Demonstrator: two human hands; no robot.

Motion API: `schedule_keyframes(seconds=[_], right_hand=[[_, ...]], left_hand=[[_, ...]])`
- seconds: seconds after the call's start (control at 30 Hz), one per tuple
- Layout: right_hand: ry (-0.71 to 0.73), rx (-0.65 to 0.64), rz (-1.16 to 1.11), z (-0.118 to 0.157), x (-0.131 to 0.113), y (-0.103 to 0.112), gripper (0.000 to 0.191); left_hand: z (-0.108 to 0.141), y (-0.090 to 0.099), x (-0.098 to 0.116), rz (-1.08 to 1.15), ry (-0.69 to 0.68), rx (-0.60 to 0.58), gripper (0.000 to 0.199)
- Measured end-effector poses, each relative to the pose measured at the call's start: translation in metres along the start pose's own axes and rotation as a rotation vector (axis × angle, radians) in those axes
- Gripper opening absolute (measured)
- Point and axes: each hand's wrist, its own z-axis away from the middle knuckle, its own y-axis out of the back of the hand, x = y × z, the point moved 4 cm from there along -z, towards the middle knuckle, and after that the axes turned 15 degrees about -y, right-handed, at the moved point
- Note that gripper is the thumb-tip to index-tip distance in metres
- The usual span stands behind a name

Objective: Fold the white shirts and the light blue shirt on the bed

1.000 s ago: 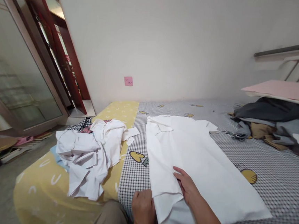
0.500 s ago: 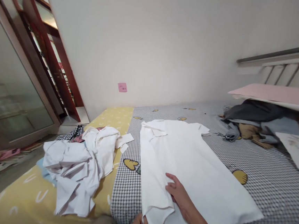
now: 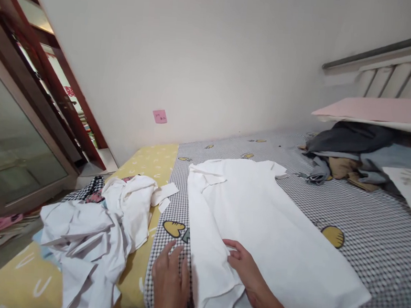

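Note:
A white short-sleeved T-shirt lies spread on the bed, its left side folded inward in a long strip with the sleeve turned over near the top. My right hand touches the inner edge of that folded strip, fingers stretched out and apart; its thumb is hidden. Just left of the shirt's lower edge, my left hand hovers over or rests on the checked sheet, open with fingers apart and nothing in it. Whether it touches the cloth I cannot tell.
A crumpled pile of white clothes lies to the left on a yellow sheet. Dark and grey clothes sit at the right under a pink-topped board. A wall stands behind the bed, and a doorway opens at far left.
My left hand has let go of the shirt's lower left corner and moved up and left, its fingers opening. My right hand stays at the fold. The view has shifted slightly.

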Motion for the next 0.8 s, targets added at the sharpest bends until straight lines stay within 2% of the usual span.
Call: schedule_keyframes(seconds=[0.1, 0.2, 0.3, 0.33, 0.4, 0.47, 0.57, 0.67, 0.8], right_hand=[[0.046, -0.002, -0.101, 0.009, -0.019, -0.002, 0.055], [0.12, 0.045, 0.061, 0.007, -0.028, 0.006, 0.052], [0.214, 0.186, 0.464, -0.005, -0.029, 0.028, 0.044], [0.19, 0.178, 0.585, -0.011, -0.029, 0.034, 0.038], [0.043, 0.082, 0.714, -0.024, -0.034, 0.045, 0.026], [-0.078, 0.022, 0.648, -0.039, -0.053, 0.052, 0.021], [-0.118, 0.026, 0.266, -0.072, -0.096, 0.047, 0.021], [-0.212, -0.017, -0.094, -0.122, -0.12, 0.027, 0.027], [-0.256, -0.005, -0.201, -0.194, -0.127, -0.008, 0.031]], left_hand=[[-0.042, -0.016, 0.027, -0.06, -0.096, -0.018, 0.042], [-0.062, -0.039, 0.051, -0.103, -0.18, -0.086, 0.046], [-0.059, -0.069, 0.065, -0.102, -0.317, -0.138, 0.053], [-0.053, -0.082, 0.068, -0.085, -0.393, -0.15, 0.056], [-0.038, -0.108, 0.068, -0.059, -0.529, -0.156, 0.062], [-0.025, -0.132, 0.062, -0.079, -0.572, -0.114, 0.068], [-0.013, -0.157, 0.052, -0.136, -0.581, -0.025, 0.075], [-0.008, -0.169, 0.049, -0.147, -0.595, 0.058, 0.077], [-0.006, -0.176, 0.052, -0.131, -0.451, 0.169, 0.057]])
